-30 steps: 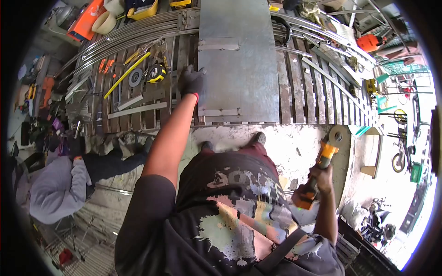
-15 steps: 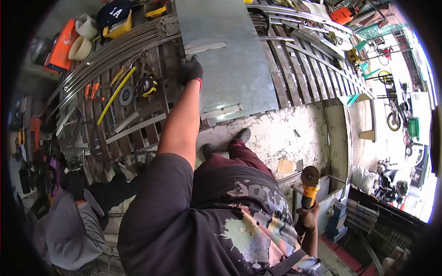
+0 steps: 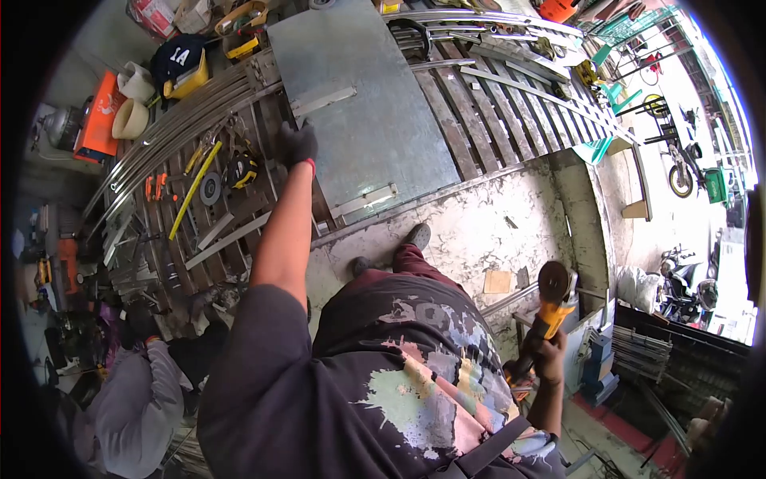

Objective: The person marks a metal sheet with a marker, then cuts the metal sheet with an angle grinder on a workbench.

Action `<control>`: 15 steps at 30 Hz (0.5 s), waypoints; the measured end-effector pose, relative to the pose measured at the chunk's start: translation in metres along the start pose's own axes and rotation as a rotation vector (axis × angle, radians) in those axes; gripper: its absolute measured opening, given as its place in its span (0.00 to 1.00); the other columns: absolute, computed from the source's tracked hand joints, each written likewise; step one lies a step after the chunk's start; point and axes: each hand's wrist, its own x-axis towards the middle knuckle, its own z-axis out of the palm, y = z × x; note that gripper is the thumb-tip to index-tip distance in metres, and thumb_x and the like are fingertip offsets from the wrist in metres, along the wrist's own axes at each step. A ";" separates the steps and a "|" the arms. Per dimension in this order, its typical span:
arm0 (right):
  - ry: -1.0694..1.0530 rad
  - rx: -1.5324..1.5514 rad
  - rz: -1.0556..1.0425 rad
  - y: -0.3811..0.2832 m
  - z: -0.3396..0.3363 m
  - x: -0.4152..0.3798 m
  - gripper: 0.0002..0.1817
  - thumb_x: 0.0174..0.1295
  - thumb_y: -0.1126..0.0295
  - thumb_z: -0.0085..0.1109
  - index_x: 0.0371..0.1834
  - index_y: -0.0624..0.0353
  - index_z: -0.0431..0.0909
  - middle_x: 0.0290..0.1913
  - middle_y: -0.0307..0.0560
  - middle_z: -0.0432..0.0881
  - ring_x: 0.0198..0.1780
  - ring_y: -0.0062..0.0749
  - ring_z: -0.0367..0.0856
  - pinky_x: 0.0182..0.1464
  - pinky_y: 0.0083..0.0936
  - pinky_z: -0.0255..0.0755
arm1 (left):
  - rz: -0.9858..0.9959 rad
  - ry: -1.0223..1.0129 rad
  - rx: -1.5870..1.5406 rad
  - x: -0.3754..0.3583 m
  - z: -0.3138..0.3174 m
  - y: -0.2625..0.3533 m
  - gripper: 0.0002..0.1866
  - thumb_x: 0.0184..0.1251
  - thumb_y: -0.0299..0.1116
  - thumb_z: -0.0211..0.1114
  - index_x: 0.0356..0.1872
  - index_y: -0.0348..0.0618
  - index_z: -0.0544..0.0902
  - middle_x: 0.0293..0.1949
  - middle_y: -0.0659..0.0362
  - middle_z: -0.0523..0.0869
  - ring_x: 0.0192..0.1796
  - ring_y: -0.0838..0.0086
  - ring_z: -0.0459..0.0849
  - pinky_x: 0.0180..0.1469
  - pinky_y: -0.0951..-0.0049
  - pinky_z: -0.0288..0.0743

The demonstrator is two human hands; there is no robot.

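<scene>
A grey metal sheet (image 3: 367, 120) lies on the slatted rack, with two short pale metal strips on it, an upper one (image 3: 325, 101) and a lower one (image 3: 365, 200). My left hand (image 3: 300, 144), in a dark glove with a red cuff, touches the sheet's left edge below the upper strip; its fingers look bent, and what they hold, if anything, is hidden. Low on the right, my bare right hand (image 3: 547, 357) is wrapped round a yellow and black angle grinder (image 3: 550, 318), its dark disc pointing up.
Left of the sheet on the rack (image 3: 484, 132) are a yellow tape strip (image 3: 195, 190), a tape measure (image 3: 242, 171), a grey disc (image 3: 211, 188) and orange-handled tools. Long metal tubes (image 3: 177, 112) lie behind. A co-worker in grey (image 3: 137, 407) is bent over at lower left.
The view has shifted, so the sheet appears further left. My right hand has raised the grinder closer to the camera. My left hand sits slightly lower along the sheet's edge.
</scene>
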 end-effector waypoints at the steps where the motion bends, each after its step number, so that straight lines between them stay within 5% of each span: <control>1: -0.001 -0.031 -0.044 -0.019 0.008 0.003 0.24 0.58 0.75 0.77 0.57 0.64 0.82 0.39 0.42 0.87 0.36 0.29 0.89 0.40 0.30 0.86 | 0.072 0.034 0.077 -0.011 -0.018 0.004 0.30 0.67 0.51 0.81 0.59 0.35 0.91 0.55 0.35 0.94 0.63 0.41 0.93 0.63 0.46 0.86; 4: 0.005 -0.225 -0.228 -0.059 0.013 0.018 0.32 0.55 0.69 0.87 0.61 0.65 0.82 0.45 0.40 0.87 0.40 0.27 0.88 0.43 0.28 0.85 | 0.318 0.033 -0.197 -0.040 -0.031 -0.022 0.34 0.66 0.54 0.81 0.62 0.35 0.90 0.52 0.34 0.95 0.60 0.40 0.94 0.61 0.48 0.86; 5: -0.033 -0.278 -0.280 -0.064 0.005 0.027 0.35 0.50 0.69 0.91 0.61 0.65 0.82 0.44 0.39 0.86 0.41 0.25 0.87 0.43 0.27 0.83 | 0.248 -0.140 -0.194 -0.049 -0.043 -0.020 0.33 0.66 0.54 0.82 0.60 0.35 0.90 0.50 0.35 0.95 0.58 0.40 0.94 0.60 0.49 0.86; 7: -0.139 0.018 -0.358 -0.070 0.019 0.045 0.37 0.52 0.71 0.85 0.66 0.66 0.79 0.41 0.44 0.85 0.41 0.31 0.88 0.40 0.29 0.85 | 0.097 -0.486 -0.172 -0.061 -0.069 -0.014 0.31 0.64 0.55 0.82 0.55 0.36 0.92 0.47 0.38 0.96 0.55 0.40 0.95 0.57 0.51 0.87; 11: -0.326 0.243 -0.295 -0.103 0.073 0.064 0.46 0.57 0.76 0.73 0.82 0.71 0.66 0.40 0.55 0.84 0.36 0.44 0.91 0.34 0.35 0.87 | -0.003 -0.397 0.063 -0.064 -0.067 -0.007 0.23 0.63 0.53 0.83 0.37 0.40 0.91 0.40 0.43 0.95 0.48 0.40 0.95 0.50 0.48 0.88; 14: -0.458 0.486 -0.236 -0.081 0.091 0.072 0.44 0.74 0.58 0.71 0.85 0.71 0.64 0.39 0.58 0.82 0.32 0.45 0.87 0.35 0.41 0.85 | 0.048 -0.251 0.167 -0.074 -0.065 -0.002 0.23 0.61 0.53 0.84 0.38 0.42 0.91 0.40 0.42 0.95 0.49 0.41 0.95 0.51 0.47 0.88; 15: -0.469 0.481 -0.204 -0.074 0.091 0.075 0.47 0.82 0.38 0.59 0.85 0.70 0.65 0.39 0.57 0.81 0.32 0.44 0.85 0.36 0.41 0.83 | 0.048 -0.227 0.137 -0.072 -0.050 -0.017 0.24 0.59 0.52 0.85 0.46 0.43 0.94 0.43 0.43 0.97 0.50 0.43 0.96 0.54 0.46 0.88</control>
